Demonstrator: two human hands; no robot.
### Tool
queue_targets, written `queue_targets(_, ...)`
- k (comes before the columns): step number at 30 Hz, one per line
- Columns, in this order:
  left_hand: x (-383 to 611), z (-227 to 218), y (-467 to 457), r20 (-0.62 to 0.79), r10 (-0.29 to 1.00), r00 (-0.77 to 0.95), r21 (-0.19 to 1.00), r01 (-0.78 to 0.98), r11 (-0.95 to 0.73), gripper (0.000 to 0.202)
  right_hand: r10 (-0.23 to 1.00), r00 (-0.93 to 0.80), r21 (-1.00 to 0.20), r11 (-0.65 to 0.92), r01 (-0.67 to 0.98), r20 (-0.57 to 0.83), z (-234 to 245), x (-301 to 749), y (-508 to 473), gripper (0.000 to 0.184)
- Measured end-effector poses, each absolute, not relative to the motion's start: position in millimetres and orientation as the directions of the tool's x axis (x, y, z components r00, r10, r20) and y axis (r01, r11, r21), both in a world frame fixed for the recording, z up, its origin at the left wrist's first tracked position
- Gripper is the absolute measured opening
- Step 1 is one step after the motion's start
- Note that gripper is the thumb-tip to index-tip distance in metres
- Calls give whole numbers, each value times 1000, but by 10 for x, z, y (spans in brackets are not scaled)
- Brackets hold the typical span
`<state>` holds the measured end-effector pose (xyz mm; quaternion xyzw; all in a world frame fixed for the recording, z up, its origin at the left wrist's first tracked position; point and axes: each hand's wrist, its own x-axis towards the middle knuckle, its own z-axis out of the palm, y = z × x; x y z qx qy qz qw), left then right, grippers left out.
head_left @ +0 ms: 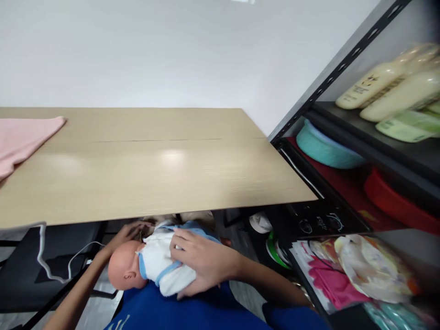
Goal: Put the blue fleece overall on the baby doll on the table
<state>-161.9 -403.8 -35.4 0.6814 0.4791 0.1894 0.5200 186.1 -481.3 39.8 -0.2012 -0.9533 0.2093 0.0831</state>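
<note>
A bald baby doll [125, 266] in white and light-blue clothing lies sideways across my lap, against my blue shirt, with its head toward the left. My right hand [202, 261] is wrapped over the doll's clothed body and holds it. My left hand [132, 229] is at the far side of the doll, beyond its head and shoulder, close under the table's front edge. Its fingers are partly hidden there, so I cannot make out whether they grip anything.
A wooden table [172, 183] stands in front of me, with a pink cloth [27, 140] at its left. Right, a shelf holds bottles [374, 85], a teal basin [326, 146] and a red basin [398, 197]. A black chair [20, 270] with a white cable [41, 252] is at left.
</note>
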Motion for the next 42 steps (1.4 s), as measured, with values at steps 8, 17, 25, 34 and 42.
queue_targets(8, -1684, -209, -4540, -64, 621, 781, 918, 290, -270, 66, 219, -966, -419, 896, 144, 135, 254, 1713, -4771, 24)
queue_targets(17, -1237, -143, -4605, -16, 564, 825, 863, 296, -409, 56, 324, -909, -281, 927, 249, 263, 199, 2093, -5111, 16)
queue_targets(25, -1502, -203, -4564, -39, 621, 783, 975, 166, -148, 26, 632, -657, -578, 738, 348, 411, -259, 2560, -5515, 12)
queue_targets(34, -1607, -41, -4402, -239, 674, 699, 922, 381, -67, 64, 832, -555, -974, 130, 187, 5, -446, 2350, -4638, 67)
queue_targets(42, -1262, -325, -4126, -495, 731, 470, 630, 773, -70, 70, 597, -726, -886, 54, 461, -341, -898, 1518, -3686, 17)
